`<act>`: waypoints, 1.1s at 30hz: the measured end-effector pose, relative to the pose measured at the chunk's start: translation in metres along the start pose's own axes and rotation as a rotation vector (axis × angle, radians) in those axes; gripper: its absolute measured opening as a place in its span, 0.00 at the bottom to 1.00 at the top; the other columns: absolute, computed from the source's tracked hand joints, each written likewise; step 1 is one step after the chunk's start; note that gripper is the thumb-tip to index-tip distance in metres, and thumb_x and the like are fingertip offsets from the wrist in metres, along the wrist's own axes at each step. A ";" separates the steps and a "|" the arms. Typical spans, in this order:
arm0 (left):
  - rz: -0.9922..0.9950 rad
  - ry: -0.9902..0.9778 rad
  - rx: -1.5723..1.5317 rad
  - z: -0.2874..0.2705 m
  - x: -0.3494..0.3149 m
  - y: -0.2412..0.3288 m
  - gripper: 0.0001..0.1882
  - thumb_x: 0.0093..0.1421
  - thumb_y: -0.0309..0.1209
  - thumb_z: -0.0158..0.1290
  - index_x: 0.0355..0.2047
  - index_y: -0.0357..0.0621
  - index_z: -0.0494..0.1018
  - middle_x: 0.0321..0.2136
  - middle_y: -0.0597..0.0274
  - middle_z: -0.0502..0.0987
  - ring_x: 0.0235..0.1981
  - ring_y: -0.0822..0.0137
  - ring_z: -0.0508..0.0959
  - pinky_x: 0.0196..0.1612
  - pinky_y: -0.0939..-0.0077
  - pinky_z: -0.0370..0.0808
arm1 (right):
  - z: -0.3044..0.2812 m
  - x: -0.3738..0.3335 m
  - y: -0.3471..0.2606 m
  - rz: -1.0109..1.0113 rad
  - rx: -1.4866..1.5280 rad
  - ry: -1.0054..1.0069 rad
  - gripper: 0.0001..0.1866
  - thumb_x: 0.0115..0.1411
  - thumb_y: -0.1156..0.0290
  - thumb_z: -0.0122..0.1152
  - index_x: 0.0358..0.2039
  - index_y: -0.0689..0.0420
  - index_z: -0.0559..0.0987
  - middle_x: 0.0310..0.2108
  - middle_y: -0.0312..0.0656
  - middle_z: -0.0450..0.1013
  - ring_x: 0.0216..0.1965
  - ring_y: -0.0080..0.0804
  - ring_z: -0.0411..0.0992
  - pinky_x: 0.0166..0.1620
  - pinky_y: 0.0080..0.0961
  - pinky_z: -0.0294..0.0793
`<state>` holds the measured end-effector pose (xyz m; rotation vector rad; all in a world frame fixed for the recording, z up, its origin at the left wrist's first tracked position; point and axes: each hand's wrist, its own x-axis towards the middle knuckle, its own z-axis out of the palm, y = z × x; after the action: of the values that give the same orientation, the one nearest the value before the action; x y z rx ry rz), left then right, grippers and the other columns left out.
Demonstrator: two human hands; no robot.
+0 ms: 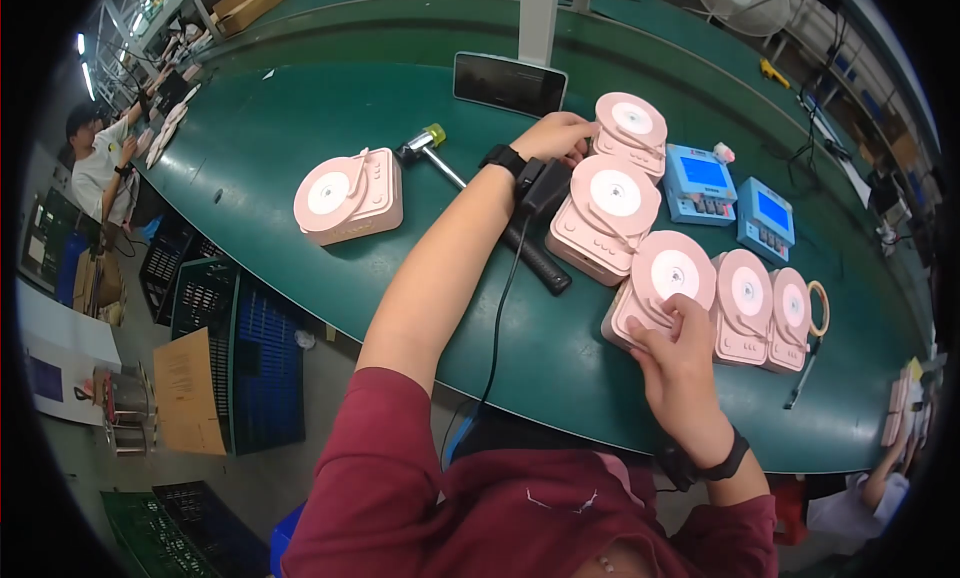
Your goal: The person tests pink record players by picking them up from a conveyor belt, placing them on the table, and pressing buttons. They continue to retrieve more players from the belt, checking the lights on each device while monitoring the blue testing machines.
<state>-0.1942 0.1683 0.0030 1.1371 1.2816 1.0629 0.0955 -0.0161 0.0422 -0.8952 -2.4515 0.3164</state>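
Observation:
My left hand (556, 138) reaches to the far pink toy record player (632, 118), its curled fingers against that player's left side. My right hand (678, 356) is closed, thumb and fingers pinching at the front of the nearer pink toy record player (674, 268), by its tonearm. Between the two hands stands another pink toy record player (612, 193). Two more, a pink player (744, 293) and a pink player (792, 308), stand in a row right of my right hand. Part of the left fingers is hidden by a black device strapped at the wrist.
A lone pink player (345, 193) stands at the left, with a hammer (432, 150) beside it. Two blue devices with screens (703, 173) sit behind the right row. A phone (510, 83) leans on a post. A tape roll (820, 308) lies at right. Crates (265, 358) stand below.

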 end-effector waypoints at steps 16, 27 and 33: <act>0.047 -0.053 0.043 -0.016 0.016 -0.013 0.20 0.64 0.45 0.52 0.46 0.41 0.72 0.27 0.67 0.74 0.25 0.75 0.75 0.26 0.81 0.72 | -0.057 -0.023 -0.009 0.051 0.460 -0.081 0.17 0.46 0.81 0.69 0.39 0.58 0.84 0.46 0.50 0.62 0.49 0.41 0.65 0.52 0.33 0.65; 0.199 0.768 1.228 -0.101 -0.156 0.052 0.46 0.49 0.53 0.64 0.59 0.36 0.63 0.51 0.39 0.71 0.53 0.49 0.72 0.54 0.63 0.70 | -0.176 -0.132 0.019 0.301 0.255 0.360 0.10 0.48 0.81 0.66 0.34 0.59 0.82 0.48 0.50 0.63 0.47 0.37 0.64 0.48 0.27 0.63; -0.489 0.768 1.386 -0.123 -0.211 0.020 0.59 0.40 0.66 0.60 0.63 0.37 0.58 0.58 0.33 0.61 0.61 0.39 0.62 0.61 0.54 0.62 | -0.192 -0.168 0.112 0.429 -0.389 0.566 0.15 0.53 0.80 0.61 0.43 0.61 0.78 0.50 0.46 0.64 0.54 0.39 0.63 0.56 0.27 0.60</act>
<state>-0.3212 -0.0340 0.0578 1.2156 2.9402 0.0533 0.3673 -0.0330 0.0983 -1.4481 -1.8067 -0.2568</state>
